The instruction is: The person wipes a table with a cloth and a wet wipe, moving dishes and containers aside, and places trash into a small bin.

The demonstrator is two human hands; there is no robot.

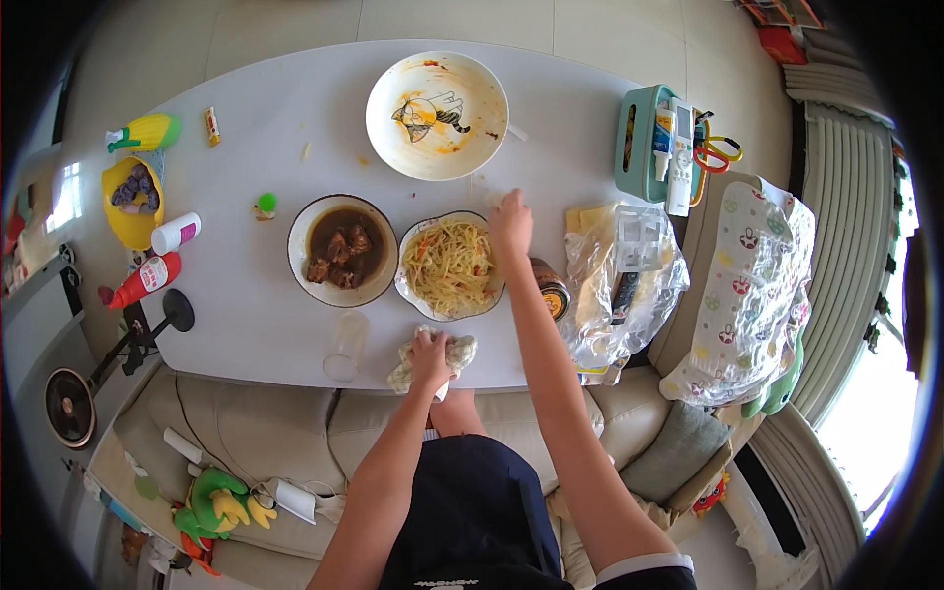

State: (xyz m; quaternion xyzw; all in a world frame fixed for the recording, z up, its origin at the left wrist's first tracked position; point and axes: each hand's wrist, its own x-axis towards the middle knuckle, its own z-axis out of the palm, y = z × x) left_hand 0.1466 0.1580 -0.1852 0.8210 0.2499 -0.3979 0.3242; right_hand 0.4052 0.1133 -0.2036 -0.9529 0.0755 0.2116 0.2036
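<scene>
My left hand grips a bunched, light green checked cloth at the table's near edge. To the right and farther off, my right hand reaches over the tabletop with its fingers drawn together; whatever is at the fingertips is too small to make out. Just left of that hand stands a bowl of shredded vegetables. A bowl of meat in brown broth sits beside it. Beyond them lies a large white bowl, smeared with sauce and bearing a cat drawing. A dark-lidded jar is next to my right forearm.
A clear glass stands near the front edge. Plastic bags and a teal caddy with scissors and a remote are on the right. A red sauce bottle, white canister and yellow bowl line the left end.
</scene>
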